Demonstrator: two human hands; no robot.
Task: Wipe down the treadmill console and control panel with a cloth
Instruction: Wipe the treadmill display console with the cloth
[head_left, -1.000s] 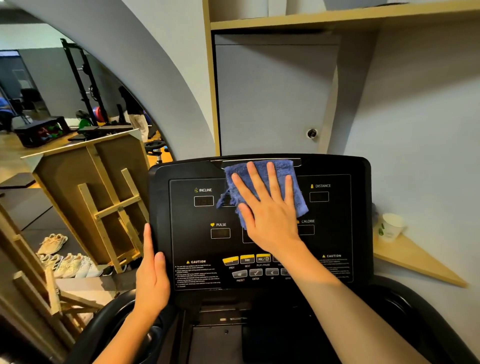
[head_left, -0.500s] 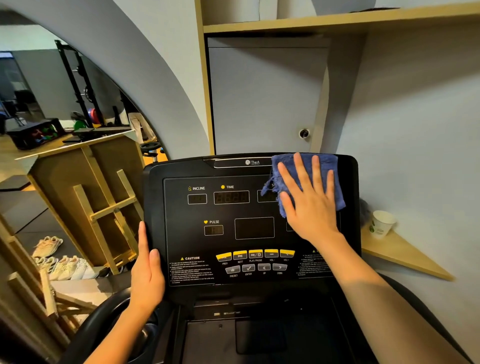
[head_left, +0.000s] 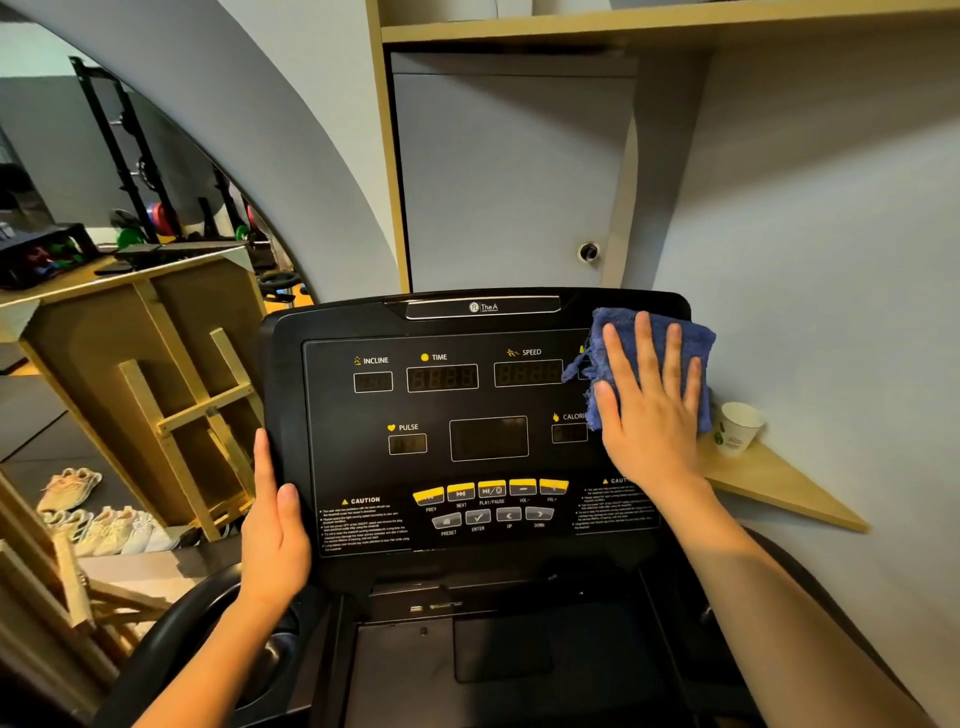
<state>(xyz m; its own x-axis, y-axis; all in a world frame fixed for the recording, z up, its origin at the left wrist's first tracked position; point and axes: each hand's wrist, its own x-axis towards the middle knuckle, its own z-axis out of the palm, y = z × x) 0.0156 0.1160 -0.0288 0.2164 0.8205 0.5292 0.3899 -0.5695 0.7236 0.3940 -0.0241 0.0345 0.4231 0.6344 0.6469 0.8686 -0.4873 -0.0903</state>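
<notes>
The black treadmill console (head_left: 467, 415) fills the middle of the view, with dark displays and a row of yellow buttons (head_left: 488, 489) on its control panel. A blue cloth (head_left: 696, 338) lies flat against the console's upper right corner. My right hand (head_left: 649, 405) presses on it with fingers spread, covering the distance display. At the console's lower left edge my left hand (head_left: 272, 530) grips the rim, thumb on the front face.
A paper cup (head_left: 737, 428) stands on a small wooden corner shelf (head_left: 779, 488) just right of the console. A grey cabinet door (head_left: 509, 182) is behind it. Wooden frames (head_left: 182, 405) and shoes (head_left: 104, 530) are at the left.
My right hand has slid the blue cloth from the console's centre top to its upper right corner. My left hand has kept its grip on the left edge.
</notes>
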